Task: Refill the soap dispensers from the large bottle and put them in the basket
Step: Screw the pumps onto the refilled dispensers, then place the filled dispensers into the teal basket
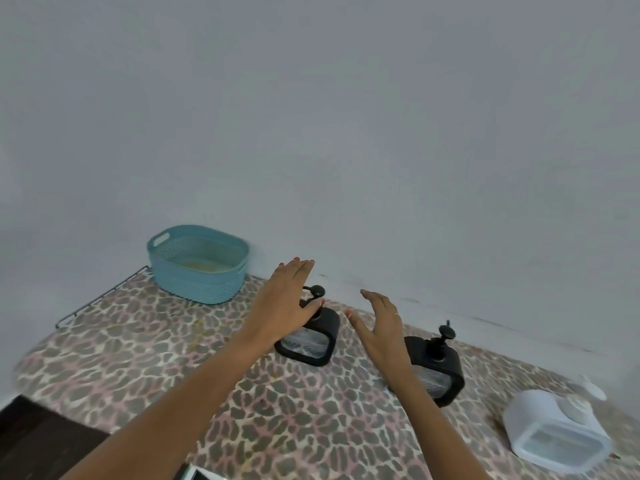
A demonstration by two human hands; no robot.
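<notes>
Two black soap dispensers with pump tops stand on the leopard-print table. My left hand [287, 299] hovers with straight fingers over the left black dispenser [311, 344], partly hiding its pump. My right hand [379, 323] is held flat and open between that dispenser and the right black dispenser [438, 368], touching neither as far as I can see. A white dispenser [554, 427] stands at the far right. The blue basket [197, 268] sits at the back left, with no dispenser in it. No large bottle is in view.
The leopard-print table [173, 358] runs along a plain grey wall. A thin metal rack edge [100, 299] sticks out under the basket's left side. A dark surface [41, 441] lies at the lower left, and a small white item [194, 474] peeks in at the bottom edge.
</notes>
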